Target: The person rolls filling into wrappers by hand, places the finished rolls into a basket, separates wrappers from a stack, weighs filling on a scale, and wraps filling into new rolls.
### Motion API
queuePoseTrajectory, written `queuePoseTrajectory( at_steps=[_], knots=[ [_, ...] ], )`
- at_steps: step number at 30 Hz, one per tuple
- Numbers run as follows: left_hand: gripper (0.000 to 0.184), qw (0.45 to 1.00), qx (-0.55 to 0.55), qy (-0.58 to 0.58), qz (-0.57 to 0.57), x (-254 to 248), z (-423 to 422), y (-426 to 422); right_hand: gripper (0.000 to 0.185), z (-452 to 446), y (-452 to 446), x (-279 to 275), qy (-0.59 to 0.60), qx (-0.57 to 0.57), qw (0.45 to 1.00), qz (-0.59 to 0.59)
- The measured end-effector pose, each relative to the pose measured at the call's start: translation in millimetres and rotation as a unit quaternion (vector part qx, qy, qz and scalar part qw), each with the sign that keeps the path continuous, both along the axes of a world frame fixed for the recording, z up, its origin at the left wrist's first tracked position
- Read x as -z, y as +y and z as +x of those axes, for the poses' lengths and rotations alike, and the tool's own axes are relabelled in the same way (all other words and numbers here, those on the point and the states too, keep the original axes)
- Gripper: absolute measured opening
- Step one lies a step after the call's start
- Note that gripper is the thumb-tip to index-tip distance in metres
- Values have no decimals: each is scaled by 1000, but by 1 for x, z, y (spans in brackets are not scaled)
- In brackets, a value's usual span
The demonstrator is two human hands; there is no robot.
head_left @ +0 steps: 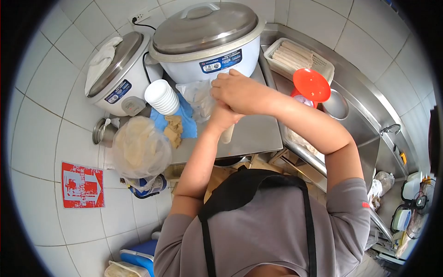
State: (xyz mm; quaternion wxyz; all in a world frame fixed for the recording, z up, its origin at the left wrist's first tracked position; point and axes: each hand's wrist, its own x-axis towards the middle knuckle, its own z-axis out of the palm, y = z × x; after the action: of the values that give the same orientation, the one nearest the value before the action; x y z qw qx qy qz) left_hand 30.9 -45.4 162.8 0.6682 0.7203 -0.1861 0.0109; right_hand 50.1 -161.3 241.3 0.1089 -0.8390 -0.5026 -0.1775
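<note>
My left hand [224,117] is closed around a pale, stick-shaped roll [227,135], whose lower end sticks out below the fingers. Just above it, my right hand [240,92] has its fingers curled in, overlapping the left one. Whatever the right fingers pinch is hidden from view. Beside both hands, to the left, lies a crumpled clear plastic bag [196,101]; I cannot tell whether it is held. Under that bag a blue cloth [187,117] is spread on the steel counter [258,134], with a brown cloth [173,130] on it.
Behind my hands stands a large rice cooker [207,37], with a second rice cooker [120,74] to its left. Stacked white cups [162,98] and a filled plastic bag [140,147] are at left. At right are a basket [323,69] of pale rolls and a red funnel-shaped item [311,85].
</note>
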Motion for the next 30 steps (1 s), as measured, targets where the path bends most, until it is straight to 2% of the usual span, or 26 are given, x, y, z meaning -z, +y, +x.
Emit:
queuePoseTrajectory(
  at_steps=[1, 4, 5, 7, 8, 11, 14, 17, 18, 20, 21, 22, 23, 25, 28, 30],
  knots=[
    [16, 1000, 7, 13, -1, 1, 4, 4, 11, 0, 3, 5, -19, 9, 1000, 4],
    [21, 996, -57, 17, -70, 1, 17, 5, 11, 9, -6, 3, 119, 65, 985, 107],
    [23, 992, -70, -17, -100, -2, 19, 4, 12, 4, -12, 2, 156, 59, 971, 172],
    [26, 978, -99, -81, -163, -11, 18, -1, 14, -6, -12, 12, 71, 36, 976, 203],
    [26, 978, -99, -91, -162, -9, 18, 1, 15, -12, -10, 18, 33, 26, 974, 221],
    [25, 977, -102, -101, -156, -2, 17, 3, 22, -19, -7, 23, 27, 33, 979, 200],
    [24, 982, -143, -123, -8, -8, 7, 3, 32, -18, -6, 29, 32, 27, 982, 184],
    [24, 979, -154, -126, -45, 2, 11, -5, 31, -6, -11, 42, 74, 28, 975, 206],
    [24, 983, -126, -88, -105, 0, 13, -4, 31, -2, -13, 50, 159, 17, 934, 320],
    [25, 971, -71, -8, -226, -7, 14, -2, 34, 4, -16, 77, 318, -8, 792, 521],
    [27, 957, -76, 9, -281, -1, 16, -1, 44, 10, -28, 106, 330, 45, 834, 441],
    [26, 945, -78, 15, -318, 6, 18, 0, 45, 0, -32, 118, 398, 47, 837, 372],
    [25, 932, -80, 21, -353, 14, 18, 2, 46, -13, -33, 129, 462, 50, 832, 302],
    [23, 919, -58, 26, -389, 40, 13, 10, 41, -19, -37, 157, 569, 49, 789, 228],
    [31, 914, -125, 14, -387, 80, 4, 15, 35, -22, -51, 171, 465, 80, 848, 240],
    [36, 947, -142, 9, -288, 119, -5, 26, 35, -22, -59, 176, 399, 144, 894, 146]
  ],
)
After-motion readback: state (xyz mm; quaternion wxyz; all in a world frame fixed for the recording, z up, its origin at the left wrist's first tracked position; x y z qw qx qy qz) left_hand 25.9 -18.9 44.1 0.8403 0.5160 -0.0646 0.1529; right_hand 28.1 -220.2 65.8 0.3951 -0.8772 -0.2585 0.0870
